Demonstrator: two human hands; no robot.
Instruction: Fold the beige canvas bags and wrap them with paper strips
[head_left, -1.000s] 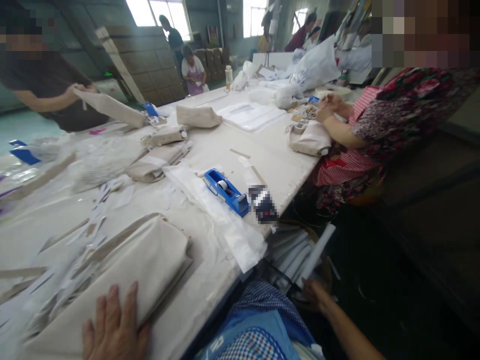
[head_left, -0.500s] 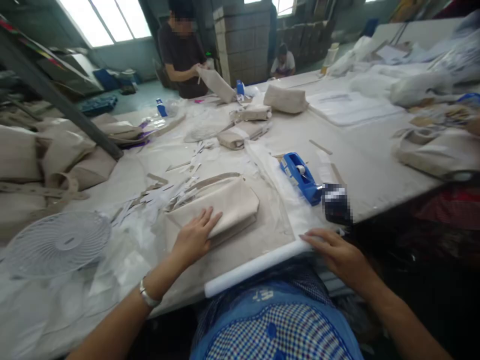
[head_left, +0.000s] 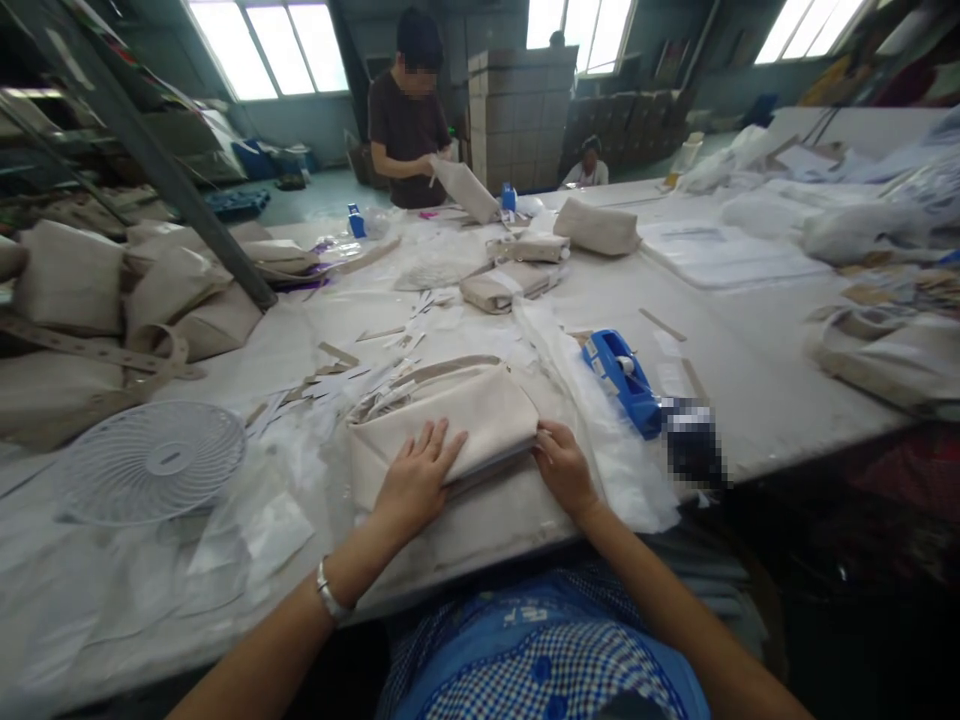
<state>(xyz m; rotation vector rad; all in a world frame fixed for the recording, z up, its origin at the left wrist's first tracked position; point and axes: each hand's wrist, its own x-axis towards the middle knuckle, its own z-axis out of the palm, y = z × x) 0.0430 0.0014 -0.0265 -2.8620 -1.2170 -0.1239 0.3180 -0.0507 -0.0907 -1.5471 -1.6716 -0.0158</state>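
A beige handbag (head_left: 491, 405) lies on its side on the table before me, its strap (head_left: 450, 372) looped along the far edge. My left hand (head_left: 418, 478) rests flat on the bag's front panel, fingers stretched out. At the bag's right end, my right hand (head_left: 564, 468) pinches the edge between bent fingers and thumb. Just right of that hand spreads a sheet of thin white wrapping (head_left: 630, 485). Beyond it stands a blue tape dispenser (head_left: 624, 380).
To the left are a grey fan (head_left: 154, 462), heaped beige bags (head_left: 71, 275) and scattered paper strips (head_left: 330, 365). More wrapped bags (head_left: 510, 285) lie farther back. Across the table a person (head_left: 409, 120) holds another bag (head_left: 466, 188). A metal post (head_left: 161, 160) slants at left.
My right hand has left the white roll at the table's front edge and taken hold of the bag's right end. The roll no longer shows there. My left hand stays on the bag.
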